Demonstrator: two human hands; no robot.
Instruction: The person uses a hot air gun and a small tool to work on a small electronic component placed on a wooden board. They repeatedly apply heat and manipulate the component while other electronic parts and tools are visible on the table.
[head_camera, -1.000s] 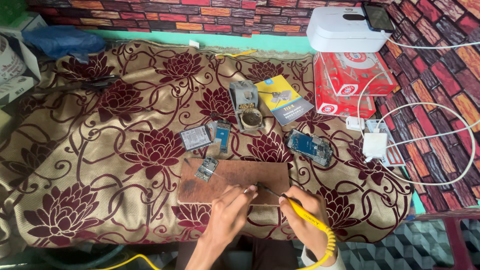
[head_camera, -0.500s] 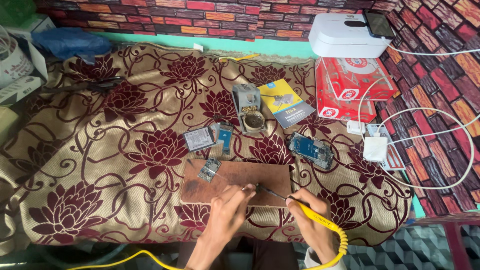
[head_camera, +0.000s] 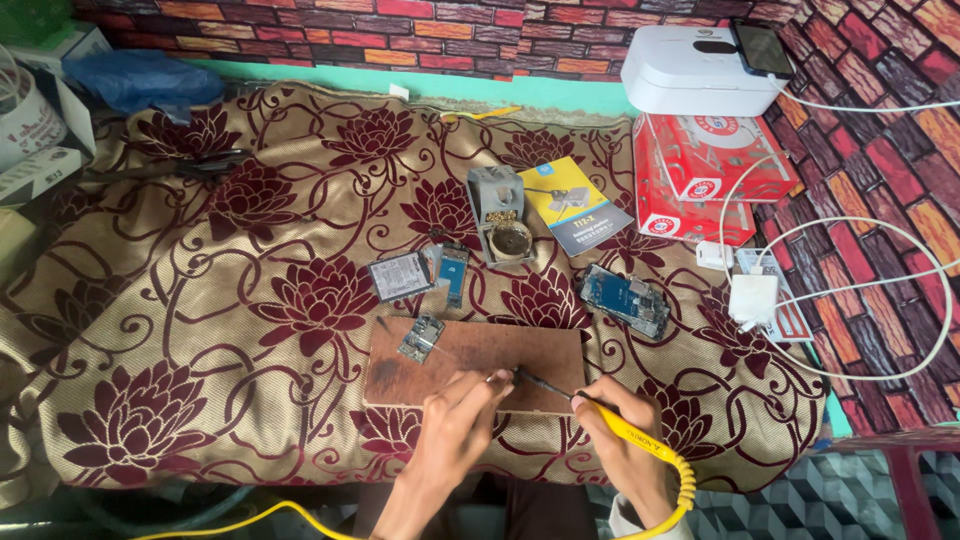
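Head view shows your right hand (head_camera: 625, 440) wrapped around the yellow soldering iron (head_camera: 600, 415), its dark tip down on the wooden board (head_camera: 470, 360). Your left hand (head_camera: 455, 430) has its fingers (head_camera: 490, 385) pinched on something tiny beside the tip; what it is, I cannot tell. You look to be in the soldering step. Next, I think you need a steady tip and still fingers. A small circuit board (head_camera: 421, 338) lies apart at the board's far left.

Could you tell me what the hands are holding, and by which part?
The right hand grips a yellow soldering iron by its handle. The left hand pinches something small at the wooden board, too small to identify.
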